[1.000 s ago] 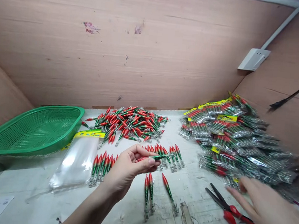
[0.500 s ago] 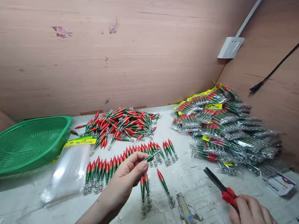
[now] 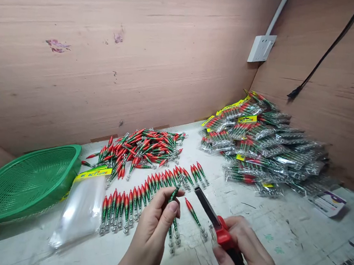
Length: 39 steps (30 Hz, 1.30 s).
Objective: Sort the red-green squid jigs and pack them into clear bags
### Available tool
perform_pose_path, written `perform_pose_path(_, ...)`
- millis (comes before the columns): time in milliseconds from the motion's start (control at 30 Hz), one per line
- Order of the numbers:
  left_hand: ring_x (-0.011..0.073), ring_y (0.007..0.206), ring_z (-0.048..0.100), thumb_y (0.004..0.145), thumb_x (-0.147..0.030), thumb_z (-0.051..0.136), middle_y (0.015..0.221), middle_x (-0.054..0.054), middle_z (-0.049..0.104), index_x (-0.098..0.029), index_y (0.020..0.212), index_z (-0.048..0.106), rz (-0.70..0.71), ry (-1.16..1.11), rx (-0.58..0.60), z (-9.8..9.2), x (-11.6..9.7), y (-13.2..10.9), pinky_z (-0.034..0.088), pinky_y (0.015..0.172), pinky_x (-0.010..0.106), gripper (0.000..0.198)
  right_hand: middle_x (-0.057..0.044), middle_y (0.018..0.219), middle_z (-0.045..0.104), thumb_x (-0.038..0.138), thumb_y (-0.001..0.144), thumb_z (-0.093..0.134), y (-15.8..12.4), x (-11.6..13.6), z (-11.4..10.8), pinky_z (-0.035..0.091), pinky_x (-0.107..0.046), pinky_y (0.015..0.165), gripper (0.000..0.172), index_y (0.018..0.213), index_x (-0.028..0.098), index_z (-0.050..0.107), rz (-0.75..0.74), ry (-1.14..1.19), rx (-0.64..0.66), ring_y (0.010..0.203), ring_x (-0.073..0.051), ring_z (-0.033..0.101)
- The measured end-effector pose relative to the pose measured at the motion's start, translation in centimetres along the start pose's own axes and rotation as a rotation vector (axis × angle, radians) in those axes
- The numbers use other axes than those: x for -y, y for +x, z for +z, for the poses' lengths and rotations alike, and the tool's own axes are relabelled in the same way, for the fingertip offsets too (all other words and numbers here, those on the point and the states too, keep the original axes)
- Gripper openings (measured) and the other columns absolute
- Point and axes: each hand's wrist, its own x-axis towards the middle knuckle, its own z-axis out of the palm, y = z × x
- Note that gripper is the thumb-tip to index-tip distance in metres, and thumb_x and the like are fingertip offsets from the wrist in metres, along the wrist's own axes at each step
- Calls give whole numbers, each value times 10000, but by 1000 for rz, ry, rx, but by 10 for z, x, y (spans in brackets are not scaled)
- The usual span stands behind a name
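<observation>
Pinched between the thumb and fingers of my left hand [image 3: 157,223] is a green lure [image 3: 173,194], its hooked end pointing up. My right hand [image 3: 246,258] grips red-and-black scissors [image 3: 224,238], whose dark blades point up and left toward the held lure without touching it. Between the hands, a single red-and-green lure [image 3: 194,216] lies on the table. A long row of similar lures [image 3: 126,207] runs behind my left hand, and two more lie partly hidden beneath it. Farther back is a loose heap of lures [image 3: 144,146].
A green basket [image 3: 26,184] stands at the left beside clear plastic bags [image 3: 80,206] with yellow headers. Bagged lures [image 3: 258,145] are piled at the back right, near a white card [image 3: 327,202]. A black cable [image 3: 324,55] hangs before the right wall.
My right hand has brought the scissors left, close to my left hand. The lure in my left hand is now more upright. The camera view has shifted slightly.
</observation>
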Motion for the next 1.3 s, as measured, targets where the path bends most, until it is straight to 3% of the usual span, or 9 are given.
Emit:
perform_pose_path(133, 178, 771, 492, 875, -479, 517, 794, 16, 555, -246, 1139, 622, 43, 1, -24, 6, -4, -3, 393, 774, 273, 367, -48, 845, 505, 249, 899, 530, 2, -1, 8, 518, -223, 635, 95, 816, 207, 542, -59, -20, -10, 735, -156, 563)
perform_pose_path(267, 216, 926, 528, 849, -464, 563, 1006, 58, 629, -242, 1074, 671, 78, -102, -79, 11, -2, -4, 397, 866, 287, 334, -46, 842, 496, 218, 889, 540, 2, -3, 11, 523, -229, 629, 86, 804, 206, 540, -83, -33, -36, 733, -155, 563)
perform_pose_path(367, 212, 895, 534, 838, -454, 584, 1036, 61, 632, -257, 1064, 672, 67, -106, -104, 13, 1, -5, 403, 850, 283, 312, -54, 860, 515, 223, 880, 557, 1, -4, 12, 532, -238, 640, 66, 818, 209, 541, -94, -58, -51, 757, -166, 577)
perform_pose_path(467, 198, 843, 534, 839, -451, 584, 1065, 55, 627, -277, 1086, 649, 69, -98, -108, 13, 2, -6, 408, 848, 286, 309, -66, 875, 536, 230, 890, 547, 0, -3, 12, 535, -252, 644, 48, 845, 216, 538, -106, -83, -49, 776, -180, 586)
perform_pose_path(633, 211, 936, 536, 858, -456, 559, 1096, 63, 618, -256, 1119, 610, 71, -93, -66, 13, 1, -6, 404, 888, 286, 333, -62, 865, 530, 213, 892, 545, 1, -2, 14, 533, -245, 646, 65, 828, 214, 532, -114, -68, -47, 784, -178, 586)
perform_pose_path(800, 213, 1029, 530, 884, -444, 525, 1158, 62, 601, -262, 1154, 575, 72, -37, -7, 12, 0, -5, 391, 922, 286, 330, -54, 873, 522, 225, 908, 528, 1, 2, 18, 526, -226, 641, 73, 836, 216, 528, -67, -29, -37, 766, -160, 578)
perform_pose_path(1300, 170, 999, 570, 951, -364, 422, 1159, 41, 605, -280, 1178, 513, 162, -32, 32, 14, 3, -4, 419, 892, 292, 259, -52, 816, 574, 383, 920, 508, -7, -1, 28, 498, -220, 614, 196, 867, 215, 595, 114, 87, 16, 785, -181, 592)
